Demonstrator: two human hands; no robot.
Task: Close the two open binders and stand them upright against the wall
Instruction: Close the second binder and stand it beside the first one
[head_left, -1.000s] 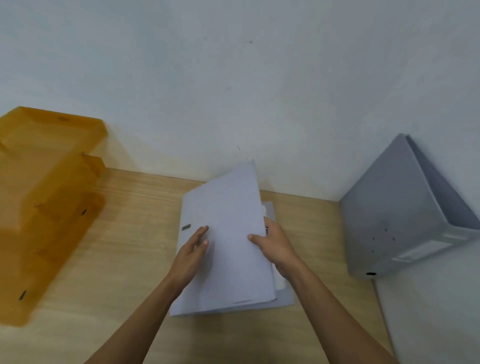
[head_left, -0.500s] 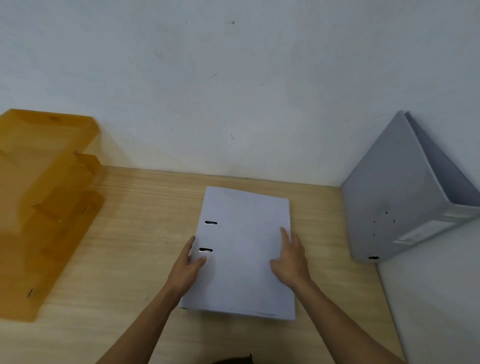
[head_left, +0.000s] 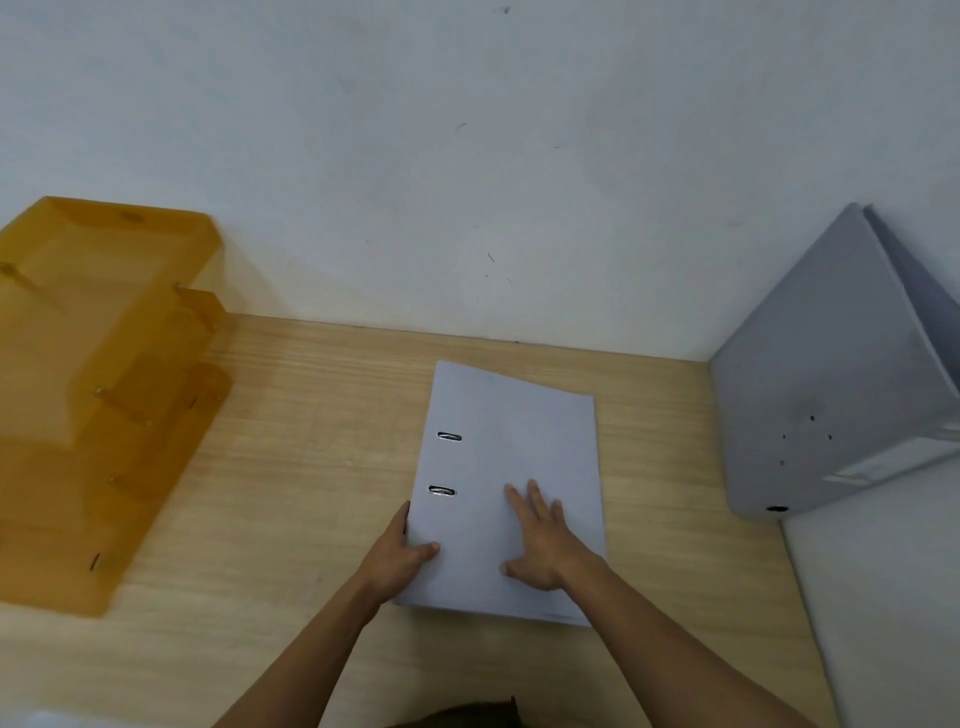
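A pale grey binder (head_left: 519, 441) lies flat and closed on the wooden desk (head_left: 311, 441), spine side to the left with two metal slots showing. My left hand (head_left: 400, 558) grips its near-left spine edge, thumb on top of the cover. My right hand (head_left: 540, 540) rests flat on the cover with its fingers spread. A second grey binder (head_left: 821, 374) stands closed at the right, leaning into the corner against the walls, spine toward me.
An amber translucent stacked paper tray (head_left: 98, 395) takes up the desk's left side against the back wall (head_left: 467, 182). A white side wall (head_left: 883, 597) bounds the desk on the right. Bare desk lies between the tray and the flat binder.
The raised cover came down and the binder is now closed flat. My left hand slid to the spine edge and gripped it; my right hand moved onto the middle of the cover.
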